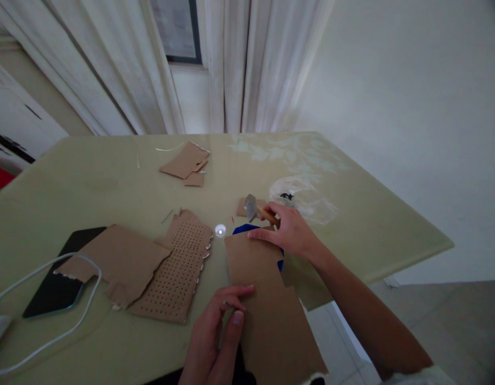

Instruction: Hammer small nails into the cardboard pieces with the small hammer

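Note:
My right hand is closed around the wooden handle of a small hammer, whose grey metal head points left. Its thumb lies along the far end of a long brown cardboard piece. Blue material shows from beneath that end. My left hand is at the cardboard's left edge, fingertips touching it. Between its thumb and fingers is a thin metal rod; most of it is hidden, so I cannot tell its kind. The cardboard's near end has a torn edge.
To the left lie a cardboard piece with rows of holes, a plain cardboard piece, a dark flat tablet-like thing and a white cable. A small clear round object, cardboard scraps and a plastic bag lie farther away.

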Available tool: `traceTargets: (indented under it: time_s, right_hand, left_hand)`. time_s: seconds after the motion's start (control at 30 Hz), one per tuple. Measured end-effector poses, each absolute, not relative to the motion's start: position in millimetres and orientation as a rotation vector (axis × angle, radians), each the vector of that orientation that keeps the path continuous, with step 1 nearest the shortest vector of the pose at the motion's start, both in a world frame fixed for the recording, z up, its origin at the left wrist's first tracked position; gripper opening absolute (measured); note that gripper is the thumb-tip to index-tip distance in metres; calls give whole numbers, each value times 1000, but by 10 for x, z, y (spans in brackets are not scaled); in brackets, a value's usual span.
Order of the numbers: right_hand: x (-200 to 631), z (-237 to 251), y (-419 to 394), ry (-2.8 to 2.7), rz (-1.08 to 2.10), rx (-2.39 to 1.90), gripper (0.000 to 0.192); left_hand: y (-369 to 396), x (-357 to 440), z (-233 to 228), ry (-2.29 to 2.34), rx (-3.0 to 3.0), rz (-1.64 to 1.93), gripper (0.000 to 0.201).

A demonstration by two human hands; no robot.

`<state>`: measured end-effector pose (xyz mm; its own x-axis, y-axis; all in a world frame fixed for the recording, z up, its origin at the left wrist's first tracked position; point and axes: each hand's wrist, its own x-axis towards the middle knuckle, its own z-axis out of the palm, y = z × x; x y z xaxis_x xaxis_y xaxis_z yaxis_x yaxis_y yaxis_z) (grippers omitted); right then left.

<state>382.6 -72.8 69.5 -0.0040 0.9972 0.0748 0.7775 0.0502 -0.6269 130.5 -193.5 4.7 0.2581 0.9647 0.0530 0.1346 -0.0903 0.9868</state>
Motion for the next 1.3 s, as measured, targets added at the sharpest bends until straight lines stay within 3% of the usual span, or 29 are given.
traceTargets:
  time_s: [0.5,0.7,0.97,1.3]
  right_hand:
    - [3905,586,-726,-1852,651,-1790,54]
    - [3911,544,-730,-1878,636,-1754,55]
    - [3904,520,-731,-1888,615,-1740,50]
    - [3897,546,-732,-1887,636,-1728,50]
  left_hand:
    - [-1889,1350,91,982,1582,1080,24]
    - [-1526,1132,251,1062,1797,1196,11]
    - [-616,1207,599,1175,1897,981,18]
    - [-476,1349,468,1180,1763,1036,19]
